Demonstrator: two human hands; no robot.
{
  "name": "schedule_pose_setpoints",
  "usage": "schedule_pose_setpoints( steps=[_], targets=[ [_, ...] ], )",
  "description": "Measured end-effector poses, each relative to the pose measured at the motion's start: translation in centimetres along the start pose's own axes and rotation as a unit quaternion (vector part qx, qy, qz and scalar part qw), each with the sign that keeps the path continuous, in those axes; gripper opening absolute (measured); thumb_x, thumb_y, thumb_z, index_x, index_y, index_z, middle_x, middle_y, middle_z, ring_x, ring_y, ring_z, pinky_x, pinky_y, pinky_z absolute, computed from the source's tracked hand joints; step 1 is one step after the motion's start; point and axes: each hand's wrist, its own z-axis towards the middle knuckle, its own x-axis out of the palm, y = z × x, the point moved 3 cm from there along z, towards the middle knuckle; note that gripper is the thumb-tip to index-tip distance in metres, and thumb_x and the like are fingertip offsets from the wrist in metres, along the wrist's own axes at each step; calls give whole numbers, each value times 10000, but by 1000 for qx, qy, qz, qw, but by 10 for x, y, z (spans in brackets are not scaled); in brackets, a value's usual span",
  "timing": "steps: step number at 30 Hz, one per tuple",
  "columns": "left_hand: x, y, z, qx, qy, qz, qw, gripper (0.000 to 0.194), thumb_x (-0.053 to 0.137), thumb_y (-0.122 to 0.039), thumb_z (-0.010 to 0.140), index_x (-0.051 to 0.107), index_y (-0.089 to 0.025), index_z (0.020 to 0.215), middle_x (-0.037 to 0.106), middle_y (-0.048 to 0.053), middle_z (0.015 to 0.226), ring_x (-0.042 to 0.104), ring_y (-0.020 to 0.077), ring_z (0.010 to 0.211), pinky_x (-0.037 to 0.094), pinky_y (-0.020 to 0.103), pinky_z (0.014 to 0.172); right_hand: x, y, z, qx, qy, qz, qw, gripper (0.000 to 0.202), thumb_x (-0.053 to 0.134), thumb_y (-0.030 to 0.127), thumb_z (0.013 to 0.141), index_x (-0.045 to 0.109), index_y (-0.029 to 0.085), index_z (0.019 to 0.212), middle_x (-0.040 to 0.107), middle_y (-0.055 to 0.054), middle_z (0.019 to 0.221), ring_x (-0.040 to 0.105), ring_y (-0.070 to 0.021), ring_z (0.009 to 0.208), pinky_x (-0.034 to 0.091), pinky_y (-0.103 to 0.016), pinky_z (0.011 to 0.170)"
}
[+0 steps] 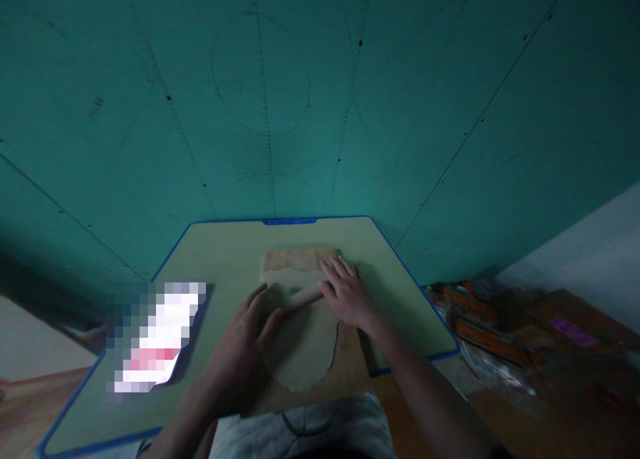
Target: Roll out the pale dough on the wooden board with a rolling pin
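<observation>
Pale dough [303,346]: lay flat on the wooden board [300,258], rim ragged at six o'clock.
Rolling pin [306,296]: crossed the dough's far half, slanting from eight o'clock to two.
Left hand [247,322]: at the pin's eight o'clock end — thumb wide of the fingers.
Right hand [346,290]: over the two o'clock end, fingers outstretched and spread.
Rolling: equal weight from both hands seemed the way to an even sheet — lighter near the ragged rim, where tearing looked likeliest.
</observation>
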Motion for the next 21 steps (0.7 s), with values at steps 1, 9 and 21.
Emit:
schedule_pose_setpoints(
  steps=[1, 9, 21],
  targets=[
    [-1, 3, -11, -4, -4, 1, 1000, 464, 390, -444, 1051, 545, -186, 1405, 630, 162, 1428, 640, 288, 1287, 571, 462, 1018, 1, -2, -6, -5, -5, -1, 1000, 513, 419, 376, 1063, 497, 164, 1523, 488, -200, 1569, 396, -364, 1488, 252, -666, 1203],
    [4, 10, -44, 28, -53, 80, 995, 455, 464, -366, 1021, 495, -150, 1420, 681, 194, 1354, 624, 344, 1304, 570, 565, 1027, 6, -15, -37, -28, -38, -5, 999, 602, 497, 432, 1027, 421, 170, 1564, 402, -226, 1618, 336, -377, 1517, 276, -666, 1200],
    [7, 0, -46, 82, -65, 105, 989, 443, 489, -311, 976, 470, -143, 1386, 681, 204, 1336, 606, 342, 1326, 525, 551, 1080, 9, -21, -49, -28, -47, 77, 995, 634, 513, 386, 1011, 319, 253, 1600, 397, -144, 1619, 295, -342, 1531, 390, -609, 1174]
  ],
)
